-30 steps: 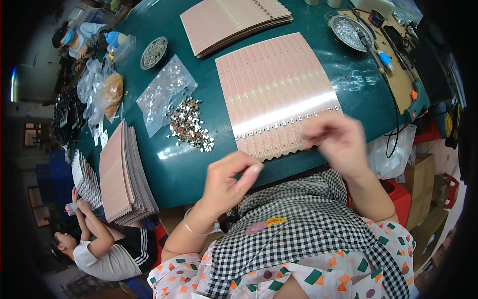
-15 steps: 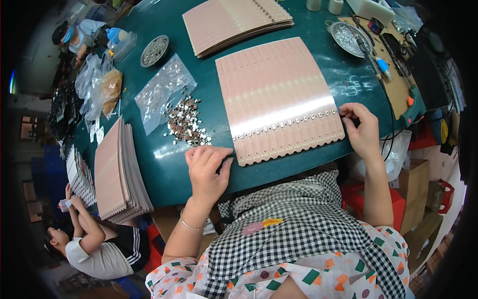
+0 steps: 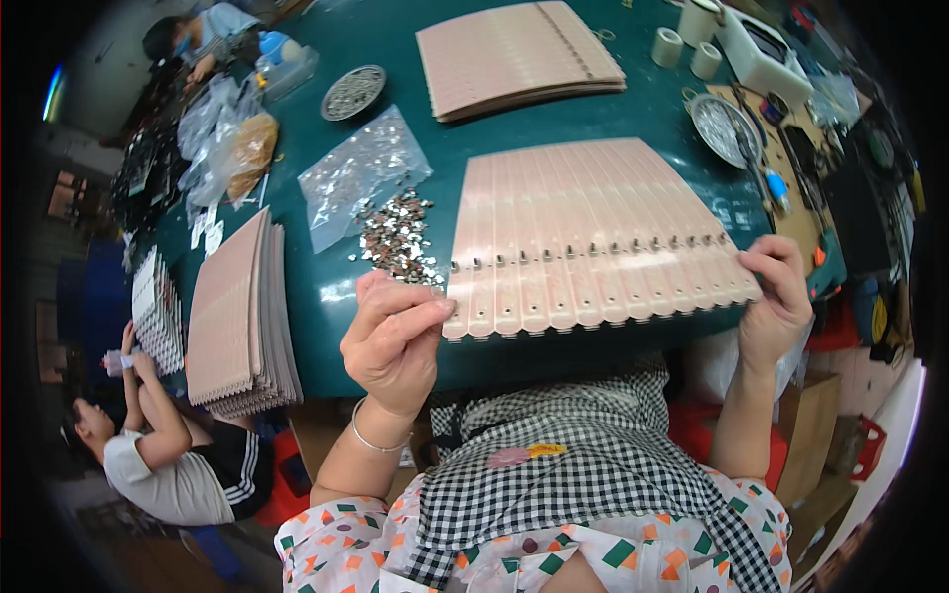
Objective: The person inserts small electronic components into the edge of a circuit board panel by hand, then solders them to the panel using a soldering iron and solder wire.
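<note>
A pale pink panel (image 3: 583, 212) of side-by-side strips, with a scalloped near edge and a row of small metal pieces across it, is before me. My left hand (image 3: 395, 341) pinches its near left corner between thumb and fingers. At the near right corner, my right hand (image 3: 776, 306) grips it the same way. The near edge is tilted up off the green table (image 3: 326, 341). Just beyond my left hand lies a loose heap of small metal pieces (image 3: 395, 237), beside a clear plastic bag (image 3: 361, 178) holding more.
A stack of pink panels (image 3: 524, 59) lies at the back, another stack (image 3: 232, 316) at the left. Metal bowls (image 3: 353, 93) (image 3: 727, 128) hold small parts. A soldering iron (image 3: 778, 188) lies at the right by white rolls (image 3: 667, 46). Two other people sit at the left.
Both hands have closed on the panel's near corners, and its near edge has come up off the table. The view has shifted slightly, too.
</note>
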The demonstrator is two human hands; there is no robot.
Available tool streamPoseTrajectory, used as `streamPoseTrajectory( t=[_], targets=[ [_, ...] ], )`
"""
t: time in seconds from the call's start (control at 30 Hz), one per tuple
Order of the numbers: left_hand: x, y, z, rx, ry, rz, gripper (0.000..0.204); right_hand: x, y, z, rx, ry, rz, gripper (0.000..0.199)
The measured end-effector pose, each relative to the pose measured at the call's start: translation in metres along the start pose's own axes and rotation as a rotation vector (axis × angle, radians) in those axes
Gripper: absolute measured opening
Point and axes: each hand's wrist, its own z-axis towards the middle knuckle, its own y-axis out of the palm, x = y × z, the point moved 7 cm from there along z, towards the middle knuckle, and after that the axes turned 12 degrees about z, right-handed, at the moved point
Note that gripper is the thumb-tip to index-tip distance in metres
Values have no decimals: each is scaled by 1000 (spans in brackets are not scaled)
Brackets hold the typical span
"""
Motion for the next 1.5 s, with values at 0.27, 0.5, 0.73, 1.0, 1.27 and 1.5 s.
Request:
streamPoseTrajectory(
  t=[0.27, 0.5, 0.73, 1.0, 1.27, 1.5],
  targets=[
    [2, -10, 11, 136, 19, -27, 30, -5, 3, 12, 67, -80, 51, 30],
    [0, -5, 16, 139, -17, -48, 30, -11, 5, 12, 107, -73, 80, 28],
    [4, -7, 21, 71, 105, 48, 22, -13, 9, 14, 114, -96, 52, 27],
    [9, -10, 28, 99, 109, 79, 37, -16, 13, 16, 133, -86, 96, 30],
    [12, -7, 21, 48, 130, 107, 31, -22, 13, 22, 134, -92, 98, 31],
    [6, -11, 25, 133, 96, 89, 20, -61, 24, 30, -47, -280, -368, 35]
  ],
)
